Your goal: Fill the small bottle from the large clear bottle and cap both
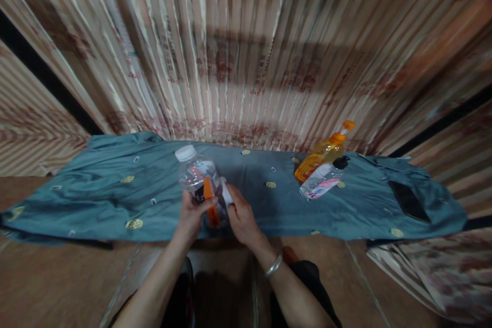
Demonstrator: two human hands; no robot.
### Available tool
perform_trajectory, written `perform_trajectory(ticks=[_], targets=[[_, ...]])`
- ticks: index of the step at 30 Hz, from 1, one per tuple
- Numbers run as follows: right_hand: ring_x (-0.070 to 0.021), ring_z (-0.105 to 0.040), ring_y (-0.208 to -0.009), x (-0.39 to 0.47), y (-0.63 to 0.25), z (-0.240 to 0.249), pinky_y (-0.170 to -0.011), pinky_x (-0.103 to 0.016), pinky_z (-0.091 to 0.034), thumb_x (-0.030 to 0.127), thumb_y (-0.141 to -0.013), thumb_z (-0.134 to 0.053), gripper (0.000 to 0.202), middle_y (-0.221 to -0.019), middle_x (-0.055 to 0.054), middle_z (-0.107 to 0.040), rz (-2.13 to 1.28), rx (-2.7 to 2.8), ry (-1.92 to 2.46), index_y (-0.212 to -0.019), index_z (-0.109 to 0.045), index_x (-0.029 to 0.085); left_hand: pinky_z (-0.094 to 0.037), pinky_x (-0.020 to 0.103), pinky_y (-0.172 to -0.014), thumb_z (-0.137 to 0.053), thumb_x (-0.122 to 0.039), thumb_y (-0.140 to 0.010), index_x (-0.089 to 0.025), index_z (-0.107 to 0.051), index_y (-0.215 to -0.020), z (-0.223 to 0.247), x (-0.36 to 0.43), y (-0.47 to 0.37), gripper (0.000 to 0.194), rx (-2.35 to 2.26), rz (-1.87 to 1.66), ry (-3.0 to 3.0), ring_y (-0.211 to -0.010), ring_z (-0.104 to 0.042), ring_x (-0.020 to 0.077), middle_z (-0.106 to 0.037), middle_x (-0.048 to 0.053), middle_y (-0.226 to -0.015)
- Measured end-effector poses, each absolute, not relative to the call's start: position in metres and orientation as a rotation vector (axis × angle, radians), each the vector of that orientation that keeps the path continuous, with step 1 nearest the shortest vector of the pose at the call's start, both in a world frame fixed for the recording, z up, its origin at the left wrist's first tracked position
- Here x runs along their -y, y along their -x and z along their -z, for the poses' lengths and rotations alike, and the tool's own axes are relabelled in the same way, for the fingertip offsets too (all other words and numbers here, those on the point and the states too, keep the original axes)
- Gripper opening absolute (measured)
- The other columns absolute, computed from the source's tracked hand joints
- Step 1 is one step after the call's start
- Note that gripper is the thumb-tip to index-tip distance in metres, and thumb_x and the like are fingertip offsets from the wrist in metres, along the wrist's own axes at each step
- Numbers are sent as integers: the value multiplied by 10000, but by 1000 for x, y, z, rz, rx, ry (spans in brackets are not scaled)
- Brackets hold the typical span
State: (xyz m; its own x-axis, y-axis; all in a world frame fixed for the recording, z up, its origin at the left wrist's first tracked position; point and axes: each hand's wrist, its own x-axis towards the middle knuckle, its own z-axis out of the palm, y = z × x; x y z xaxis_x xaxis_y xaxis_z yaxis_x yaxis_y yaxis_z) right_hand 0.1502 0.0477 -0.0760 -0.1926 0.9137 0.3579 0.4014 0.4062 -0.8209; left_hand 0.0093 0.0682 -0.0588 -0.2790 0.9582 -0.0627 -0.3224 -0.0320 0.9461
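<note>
My left hand (191,212) is wrapped round the lower part of a clear plastic bottle (188,174) with a white cap and an orange and black label (209,192). The bottle is tilted a little to the left above the cloth. My right hand (242,212), a silver bangle on its wrist, pinches a small white piece (226,193) against the bottle's right side. Whether that piece is paper, cloth or part of the label I cannot tell. The bottle looks see-through, with no coloured liquid showing.
A teal patterned cloth (249,205) covers the narrow table. To the right lie an orange-yellow pump bottle (321,156) and a clear bottle (321,182) with a black cap and pink label. Farther right is a dark phone (409,201). A striped curtain (246,61) hangs behind.
</note>
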Motion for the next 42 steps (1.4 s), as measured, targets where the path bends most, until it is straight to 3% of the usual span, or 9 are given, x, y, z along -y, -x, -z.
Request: perform_trajectory(ticks=[5,11,17,20,24,27,31,39,42], targets=[[-182,-561,-1285,-52,-157,98,-1132,-409,-411,65,-805,-407,626,-1385,-37,-598,-891,1714,1242,-1400,-496,234,-524,389,-841,-827,-305,-500,-246,-475,-1081,53,-74,9,682,-1208,-1626,-819,-828,-664,204,-669,-4,-937],[-174,-539,-1301,-55,-156,40,-1139,-367,-399,93,-841,-404,594,-1406,-8,-579,-796,1553,1161,-1405,-490,259,-472,444,-989,-866,-226,-424,-217,-454,-1260,63,-60,-19,932,-1184,-1490,-1016,-1069,-645,284,-658,72,-1154],[-191,-260,-1482,-37,-146,11,-1230,-434,-242,104,-896,-391,630,-1598,-23,-292,-472,1771,1014,-1503,-336,261,-368,428,-1113,-789,-243,-562,-225,-296,-1418,68,-56,-32,988,-1084,-1523,-1165,-1324,-489,291,-453,145,-1482],[-203,-200,-1502,-33,-140,35,-1235,-459,-225,96,-897,-397,660,-1626,-27,-208,-453,1872,1024,-1523,-286,274,-391,422,-1093,-756,-235,-559,-226,-365,-1369,65,-58,-20,899,-1110,-1500,-991,-1278,-532,281,-534,123,-1415],[-202,-251,-1487,-36,-144,77,-1216,-455,-276,116,-915,-384,642,-1608,-60,-272,-606,1823,1136,-1531,-265,248,-519,403,-909,-654,-290,-641,-257,-485,-1272,60,-60,-2,653,-1074,-1431,-835,-1092,-645,246,-666,64,-1220],[-182,-361,-1439,-41,-152,92,-1203,-435,-306,104,-898,-385,651,-1561,-59,-377,-712,1743,1183,-1525,-280,246,-518,369,-878,-730,-275,-611,-278,-501,-1282,56,-61,4,709,-1114,-1434,-822,-1032,-662,221,-698,39,-1131],[-162,-410,-1409,-45,-155,79,-1198,-404,-311,97,-876,-387,639,-1529,-36,-433,-783,1684,1143,-1494,-353,255,-487,383,-943,-827,-313,-521,-202,-599,-1114,54,-61,1,645,-1165,-1418,-953,-1060,-643,250,-698,69,-1117],[-192,-312,-1463,-36,-145,49,-1213,-413,-289,171,-920,-435,629,-1571,-62,-359,-614,1732,1071,-1526,-274,229,-519,380,-847,-866,-310,-445,-216,-506,-1005,63,-61,-10,672,-1217,-1497,-977,-898,-645,223,-668,35,-980],[-196,-431,-1393,-40,-157,67,-1175,-421,-361,117,-886,-413,605,-1493,-94,-474,-620,1820,1177,-1483,-367,208,-524,362,-811,-876,-318,-437,-223,-500,-1003,60,-64,-3,686,-1249,-1529,-988,-880,-635,214,-651,28,-975]])
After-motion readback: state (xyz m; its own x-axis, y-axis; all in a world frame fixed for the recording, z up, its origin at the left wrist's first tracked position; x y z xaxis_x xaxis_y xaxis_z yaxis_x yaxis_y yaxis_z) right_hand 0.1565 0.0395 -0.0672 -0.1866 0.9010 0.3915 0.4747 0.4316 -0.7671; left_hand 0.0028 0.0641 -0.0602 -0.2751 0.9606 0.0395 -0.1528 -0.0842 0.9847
